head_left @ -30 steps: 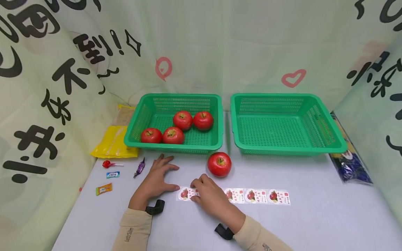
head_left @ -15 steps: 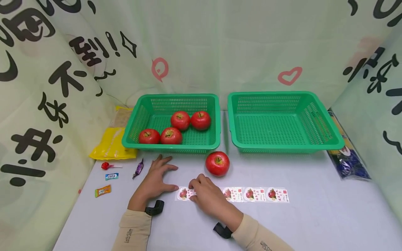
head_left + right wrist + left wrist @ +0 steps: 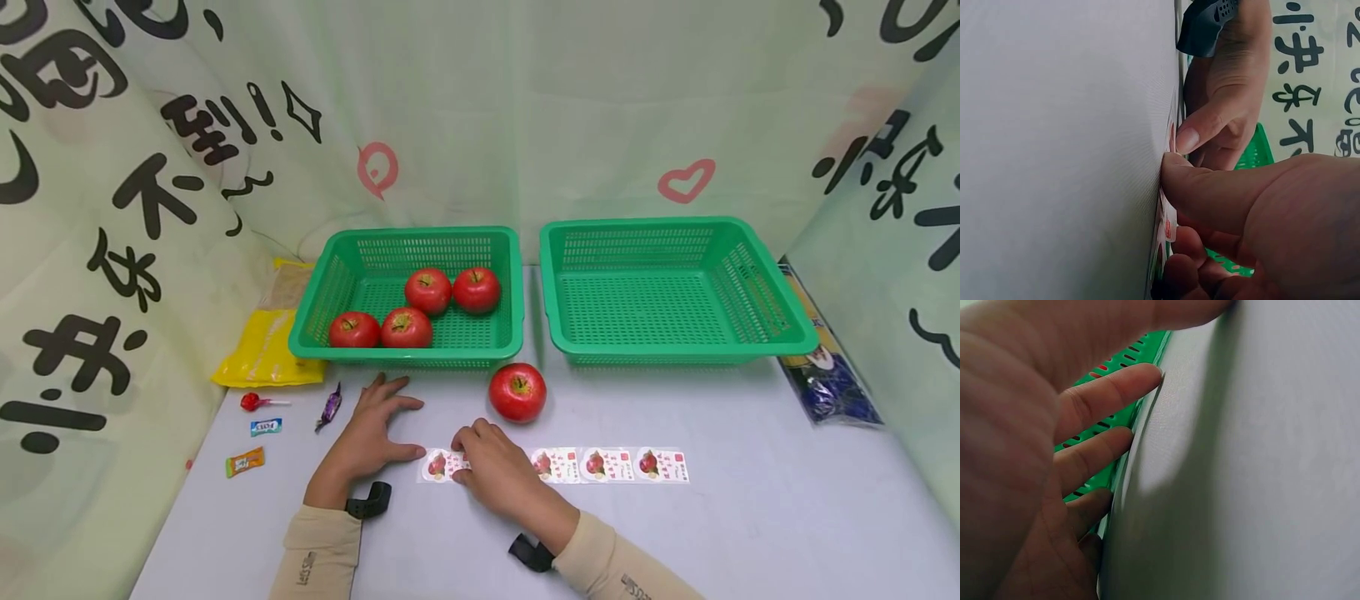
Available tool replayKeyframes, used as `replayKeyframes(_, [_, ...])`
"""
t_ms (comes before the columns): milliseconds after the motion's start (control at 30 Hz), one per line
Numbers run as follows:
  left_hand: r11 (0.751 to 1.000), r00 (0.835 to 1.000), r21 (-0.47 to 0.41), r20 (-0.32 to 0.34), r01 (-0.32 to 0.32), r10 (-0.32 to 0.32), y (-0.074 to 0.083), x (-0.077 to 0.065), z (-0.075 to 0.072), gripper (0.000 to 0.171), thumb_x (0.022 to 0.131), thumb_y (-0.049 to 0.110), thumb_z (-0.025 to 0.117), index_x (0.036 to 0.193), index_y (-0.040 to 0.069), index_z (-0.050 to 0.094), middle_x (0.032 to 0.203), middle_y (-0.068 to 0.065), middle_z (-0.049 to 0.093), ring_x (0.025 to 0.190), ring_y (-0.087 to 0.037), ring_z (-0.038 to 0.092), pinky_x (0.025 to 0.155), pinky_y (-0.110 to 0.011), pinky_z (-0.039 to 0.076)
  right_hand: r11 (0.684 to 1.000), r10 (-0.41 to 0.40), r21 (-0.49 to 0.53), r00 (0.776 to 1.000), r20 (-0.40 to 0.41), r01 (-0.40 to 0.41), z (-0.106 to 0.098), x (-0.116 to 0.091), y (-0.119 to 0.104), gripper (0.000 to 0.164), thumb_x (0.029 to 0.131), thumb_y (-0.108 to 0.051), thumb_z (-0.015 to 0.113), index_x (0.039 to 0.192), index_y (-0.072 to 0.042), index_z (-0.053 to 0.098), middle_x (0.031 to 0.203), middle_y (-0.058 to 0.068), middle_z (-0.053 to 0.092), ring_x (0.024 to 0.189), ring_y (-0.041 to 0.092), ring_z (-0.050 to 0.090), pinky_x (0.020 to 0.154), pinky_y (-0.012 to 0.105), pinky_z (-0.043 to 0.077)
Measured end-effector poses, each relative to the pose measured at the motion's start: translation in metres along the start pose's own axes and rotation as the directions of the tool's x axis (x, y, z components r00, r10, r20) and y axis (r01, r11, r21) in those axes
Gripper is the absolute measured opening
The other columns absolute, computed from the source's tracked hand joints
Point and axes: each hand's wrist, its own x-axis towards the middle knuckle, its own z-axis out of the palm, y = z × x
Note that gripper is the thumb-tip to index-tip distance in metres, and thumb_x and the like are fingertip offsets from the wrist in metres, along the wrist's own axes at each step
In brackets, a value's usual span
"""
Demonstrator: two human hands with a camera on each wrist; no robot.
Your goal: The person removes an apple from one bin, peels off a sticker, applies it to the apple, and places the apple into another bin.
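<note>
A strip of fruit-print stickers (image 3: pixel 607 465) lies across the white table in the head view. My left hand (image 3: pixel 371 433) rests palm down with fingers spread, its thumb tip at the strip's left end. Over the strip's left part, my right hand (image 3: pixel 498 471) pinches at a sticker with thumb and curled fingers, covering what is beneath. In the right wrist view, the right thumb (image 3: pixel 1200 187) presses at the strip's edge, close by the left thumb (image 3: pixel 1200 131). A loose red apple (image 3: pixel 517 392) stands just beyond the right hand.
Behind, a green basket (image 3: pixel 408 361) holds several red apples; a second green basket (image 3: pixel 682 348) stands to its right. A yellow bag (image 3: pixel 270 350), lollipop (image 3: pixel 251 402) and wrapped candies (image 3: pixel 245 462) lie at left. A dark blue packet (image 3: pixel 832 387) lies at far right.
The head view shifts slightly. Both hands, the sticker strip and the apples keep their places relative to one another.
</note>
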Motion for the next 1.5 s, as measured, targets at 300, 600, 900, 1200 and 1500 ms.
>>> replayKeyframes(300, [1.000,1.000,-0.004,0.002,0.003,-0.003,0.001,0.000,0.000,0.062,0.074,0.026,0.096,0.130,0.016,0.073,0.168,-0.011,0.041,0.164,-0.045,0.009,0.128,-0.073,0.014,1.000,-0.009,0.018,1.000,-0.019,0.010,0.000,0.000,0.002,0.029,0.089,-0.021,0.087,0.112,-0.013,0.070,0.101,-0.001,0.059,0.097,0.014,0.057,0.083,0.030,0.058])
replayKeyframes(600, [1.000,1.000,-0.005,0.002,-0.002,0.002,-0.001,-0.001,-0.001,0.062,0.074,0.027,0.096,0.131,0.016,0.072,0.169,-0.011,0.041,0.164,-0.046,0.008,0.128,-0.073,0.015,0.999,-0.045,0.016,0.998,-0.032,0.046,0.000,0.001,0.004,0.018,0.091,-0.021,0.084,0.102,-0.018,0.070,0.095,-0.005,0.059,0.091,0.011,0.054,0.078,0.027,0.055])
replayKeyframes(900, [1.000,1.000,-0.015,-0.003,-0.006,0.006,-0.003,-0.001,0.001,0.063,0.073,0.027,0.096,0.131,0.017,0.073,0.169,-0.010,0.041,0.164,-0.046,0.008,0.128,-0.073,0.016,0.998,-0.062,0.016,0.997,-0.051,0.063,0.000,0.003,0.005,0.012,0.098,-0.015,0.075,0.108,-0.018,0.069,0.090,-0.006,0.062,0.086,0.009,0.055,0.075,0.025,0.054])
replayKeyframes(1200, [1.000,1.000,0.012,-0.007,0.007,-0.007,-0.001,-0.002,0.000,0.063,0.073,0.027,0.097,0.130,0.017,0.073,0.169,-0.011,0.041,0.164,-0.046,0.009,0.128,-0.073,0.014,0.982,-0.109,0.141,0.986,-0.122,0.126,-0.013,-0.004,0.009,0.006,0.100,-0.013,0.070,0.102,-0.018,0.074,0.089,-0.008,0.062,0.084,0.006,0.057,0.078,0.025,0.055])
replayKeyframes(1500, [1.000,1.000,0.011,-0.005,0.023,-0.023,0.005,-0.002,0.000,0.063,0.073,0.025,0.097,0.131,0.017,0.073,0.169,-0.008,0.041,0.164,-0.044,0.009,0.129,-0.072,0.017,0.921,-0.158,0.297,0.937,-0.312,0.254,-0.032,-0.022,0.031,0.009,0.098,-0.011,0.074,0.099,-0.020,0.073,0.089,-0.011,0.064,0.076,0.000,0.052,0.066,0.019,0.050])
